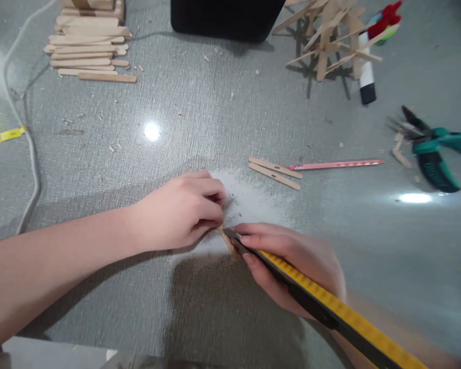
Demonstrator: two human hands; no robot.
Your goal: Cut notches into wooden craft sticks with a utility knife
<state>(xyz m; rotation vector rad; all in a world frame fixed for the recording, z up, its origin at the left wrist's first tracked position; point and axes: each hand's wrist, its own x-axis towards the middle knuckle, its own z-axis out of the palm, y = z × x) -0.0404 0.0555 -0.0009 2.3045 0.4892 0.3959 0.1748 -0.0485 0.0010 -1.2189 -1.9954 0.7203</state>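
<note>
My left hand [180, 210] is closed, its curled fingers pressing on one end of a wooden stick [230, 245] on the table. My right hand [292, 266] grips a yellow and black utility knife [315, 294], whose tip touches the stick close to my left fingertips. Pale dust lies on the surface around both hands. Just beyond them are two craft sticks [274, 176] with small dark marks, and a pink pencil [336, 165] overlaps the end of one.
Stacked craft sticks [90, 48] lie at the back left, near a grey cable [33, 154]. A black box [226, 18] stands at the back. Toward the right are a stick structure [322, 38], a marker [366, 77] and green-handled pliers [432, 146].
</note>
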